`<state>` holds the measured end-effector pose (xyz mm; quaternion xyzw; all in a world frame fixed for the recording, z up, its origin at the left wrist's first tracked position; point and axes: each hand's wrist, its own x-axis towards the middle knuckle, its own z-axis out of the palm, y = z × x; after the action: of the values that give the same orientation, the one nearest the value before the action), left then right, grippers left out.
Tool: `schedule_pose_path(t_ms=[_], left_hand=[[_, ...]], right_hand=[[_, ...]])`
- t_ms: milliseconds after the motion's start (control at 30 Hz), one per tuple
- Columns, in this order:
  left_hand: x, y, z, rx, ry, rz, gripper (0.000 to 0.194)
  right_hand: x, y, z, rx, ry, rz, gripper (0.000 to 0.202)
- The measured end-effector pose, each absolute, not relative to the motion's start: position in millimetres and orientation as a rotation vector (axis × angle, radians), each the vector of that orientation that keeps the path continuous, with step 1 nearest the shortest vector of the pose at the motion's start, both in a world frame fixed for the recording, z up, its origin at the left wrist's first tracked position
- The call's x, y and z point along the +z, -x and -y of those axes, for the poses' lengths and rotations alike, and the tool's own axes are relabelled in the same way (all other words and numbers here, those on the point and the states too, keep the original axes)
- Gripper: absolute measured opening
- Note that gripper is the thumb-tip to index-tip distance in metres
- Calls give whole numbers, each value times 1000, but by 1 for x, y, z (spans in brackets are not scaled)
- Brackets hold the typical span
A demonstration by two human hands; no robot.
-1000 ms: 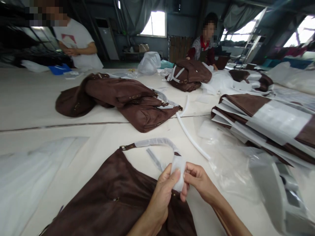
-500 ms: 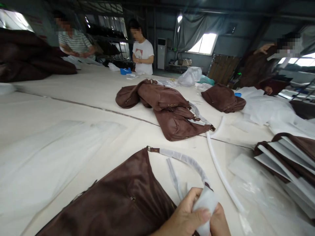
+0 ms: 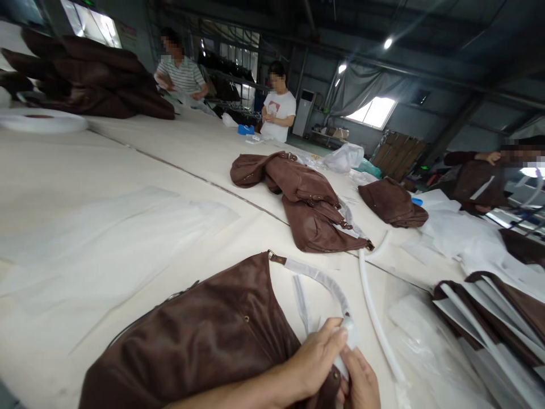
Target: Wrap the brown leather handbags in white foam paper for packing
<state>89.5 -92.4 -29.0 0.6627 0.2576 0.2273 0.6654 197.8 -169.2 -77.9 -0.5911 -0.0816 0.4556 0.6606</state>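
A brown handbag point(image 3: 204, 324) lies on the table in front of me. Its shoulder strap point(image 3: 317, 272) arcs to the right, covered in pale translucent wrapping. Near the strap's lower end, a small white foam sheet point(image 3: 349, 329) is folded around the strap. My left hand point(image 3: 319, 355) is closed, thumb and fingers pinching that sheet. Just below and right of it, my right hand point(image 3: 361, 378) is closed on the same sheet, its fingertips partly hidden. A loose translucent strip point(image 3: 301, 301) lies inside the strap's curve.
More brown bags point(image 3: 306, 193) lie across the table, with another bag point(image 3: 392, 201) farther right. A long white tube point(image 3: 378, 324) runs beside the strap. Stacked bag pieces with white sheets point(image 3: 489, 324) stand at right. A tape roll point(image 3: 42, 120) sits at left. Several people work around the table.
The white sheet, flatter and more visible before, is now folded down tight around the strap end. Both hands have shifted slightly left. The head view has tilted and turned left.
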Motion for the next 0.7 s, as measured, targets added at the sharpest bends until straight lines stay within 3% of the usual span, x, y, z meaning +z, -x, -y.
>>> schedule_pose_path(t_ms=[200, 367, 567, 700], left_hand=[[3, -79, 70, 337, -1994, -921, 40], [53, -62, 18, 420, -2000, -1003, 31], [84, -28, -25, 529, -1881, -1081, 39], [89, -7, -27, 554, -1768, -1105, 38]], right_hand=[[-49, -201, 175, 951, 1488, 352, 59], [-30, -214, 217, 433, 1909, 513, 63], [-34, -153, 244, 93, 1809, 1430, 34], [-54, -119, 237, -142, 1769, 1779, 38]])
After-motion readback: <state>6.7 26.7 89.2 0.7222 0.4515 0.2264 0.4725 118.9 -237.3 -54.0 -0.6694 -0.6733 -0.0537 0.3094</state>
